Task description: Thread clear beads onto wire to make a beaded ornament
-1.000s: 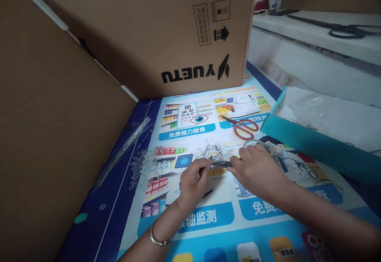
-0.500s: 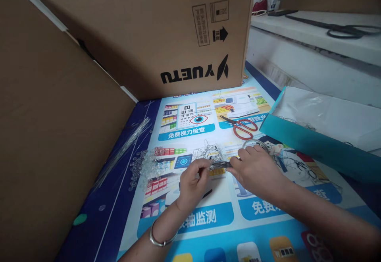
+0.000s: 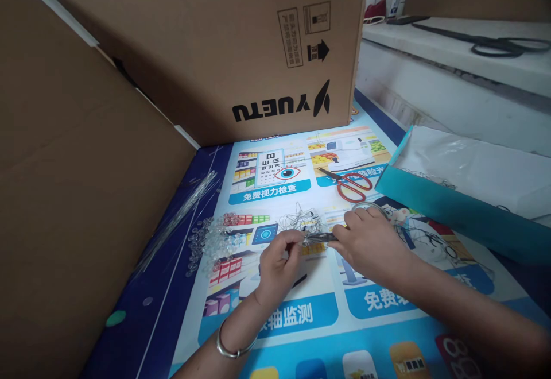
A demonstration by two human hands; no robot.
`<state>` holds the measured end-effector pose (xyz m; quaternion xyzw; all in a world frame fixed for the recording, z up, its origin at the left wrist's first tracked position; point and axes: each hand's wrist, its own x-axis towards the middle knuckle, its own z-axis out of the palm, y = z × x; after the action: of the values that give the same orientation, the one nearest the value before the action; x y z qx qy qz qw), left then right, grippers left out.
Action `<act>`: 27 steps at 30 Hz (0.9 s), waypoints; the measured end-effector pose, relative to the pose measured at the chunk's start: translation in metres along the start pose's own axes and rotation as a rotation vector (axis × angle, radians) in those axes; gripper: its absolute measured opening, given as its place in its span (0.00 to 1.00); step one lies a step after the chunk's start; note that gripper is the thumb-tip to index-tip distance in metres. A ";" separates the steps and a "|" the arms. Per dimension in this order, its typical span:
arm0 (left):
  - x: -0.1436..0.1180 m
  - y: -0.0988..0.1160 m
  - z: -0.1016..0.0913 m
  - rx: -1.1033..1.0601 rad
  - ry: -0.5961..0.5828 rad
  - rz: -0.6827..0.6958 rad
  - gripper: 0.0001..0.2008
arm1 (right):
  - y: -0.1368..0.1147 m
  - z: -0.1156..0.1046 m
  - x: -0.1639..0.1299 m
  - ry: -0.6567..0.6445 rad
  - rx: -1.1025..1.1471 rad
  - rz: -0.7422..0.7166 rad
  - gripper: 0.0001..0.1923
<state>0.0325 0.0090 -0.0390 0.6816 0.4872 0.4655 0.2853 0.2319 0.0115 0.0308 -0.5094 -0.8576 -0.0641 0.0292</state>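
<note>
"Where are the pliers [image 3: 321,237]?"

"In the right hand [image 3: 370,244], fingers wrapped around the handles, with the nose aimed at the left hand [image 3: 279,258]."

"And the left?"

"Thumb and forefinger pinched together right at the tip of the pliers. Whatever sits between them is too small for me to tell."

"What's around that grip?"

"Just beyond the pinch, a loose tangle of thin wire [image 3: 299,216]. Left of it, a spread of clear beads [image 3: 215,244], and past those a bundle of pale straight strands [image 3: 181,212]."

"On the other side?"

"A coil [image 3: 374,207] shows right behind the right hand's knuckles, and more dark, loopy wire [image 3: 430,241] lies to the right of that hand. Scissors with red handles [image 3: 343,179] rest beyond the hand, blades slightly parted."

"Farther out?"

"A teal box [image 3: 443,207], open, with a white inside and some wire in it, right of the scissors. Brown cardboard [image 3: 267,40] stands beyond everything and along the left. There's a silver bangle [image 3: 232,354] on the left wrist, too."
</note>
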 end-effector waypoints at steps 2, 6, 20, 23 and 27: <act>0.001 -0.001 0.000 -0.087 0.013 -0.058 0.05 | 0.003 -0.004 0.000 -0.006 0.004 0.012 0.14; 0.004 -0.004 0.001 -0.295 0.067 -0.175 0.03 | 0.010 -0.010 -0.002 -0.012 0.021 0.040 0.16; 0.001 -0.003 0.002 -0.166 0.046 -0.049 0.04 | 0.012 -0.006 0.000 -0.079 0.093 0.005 0.16; -0.001 -0.003 0.002 -0.081 0.044 0.005 0.05 | 0.021 -0.008 -0.005 -0.151 0.103 -0.103 0.14; -0.003 -0.003 0.003 -0.026 0.044 0.067 0.06 | 0.022 -0.001 -0.013 -0.205 0.107 -0.200 0.12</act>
<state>0.0338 0.0078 -0.0441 0.6834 0.4642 0.4958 0.2677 0.2568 0.0106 0.0319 -0.4232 -0.9047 0.0313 -0.0380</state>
